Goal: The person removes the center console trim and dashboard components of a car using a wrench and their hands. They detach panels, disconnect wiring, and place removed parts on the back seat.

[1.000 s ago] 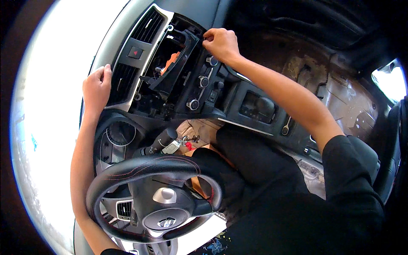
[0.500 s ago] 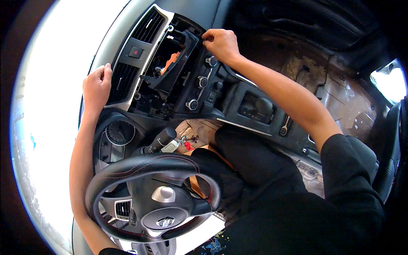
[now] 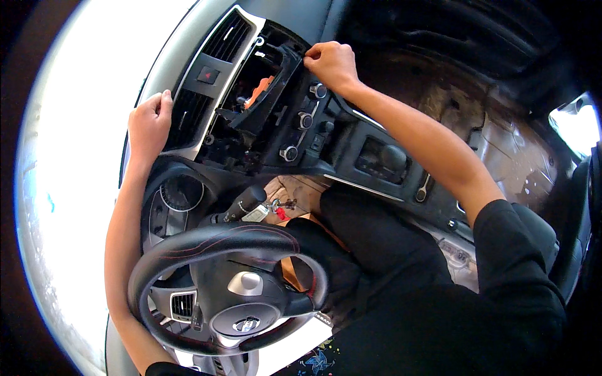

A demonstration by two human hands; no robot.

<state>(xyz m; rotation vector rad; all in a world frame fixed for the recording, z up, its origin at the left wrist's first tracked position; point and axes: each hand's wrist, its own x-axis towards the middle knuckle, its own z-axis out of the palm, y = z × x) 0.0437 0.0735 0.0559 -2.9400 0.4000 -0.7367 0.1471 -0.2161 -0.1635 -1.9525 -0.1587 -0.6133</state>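
My left hand [image 3: 150, 126] is closed with its fingers curled under, beside the silver-edged air vent panel [image 3: 212, 94] on the dashboard. Whatever those fingers may hold is hidden. At the far right edge of the open dashboard cavity [image 3: 256, 69], my right hand [image 3: 333, 65] is closed in a pinch, thumb and forefinger together. I cannot make out what lies between them. Inside the cavity a black bracket-like frame [image 3: 271, 94] sits tilted, with an orange piece [image 3: 259, 92] behind it. The climate control panel [image 3: 295, 119] with its round knobs lies just below my right hand.
The steering wheel [image 3: 213, 241] stands between my arms, and a control stalk [image 3: 248, 199] sticks out above it. Keys with a red tag [image 3: 281, 214] hang beside the stalk. A wrench [image 3: 423, 188] lies on the centre console [image 3: 370, 135], below my right forearm.
The whole view has shifted slightly, so the dashboard and both hands appear a little further right. Both hands keep about the same places against the dashboard.
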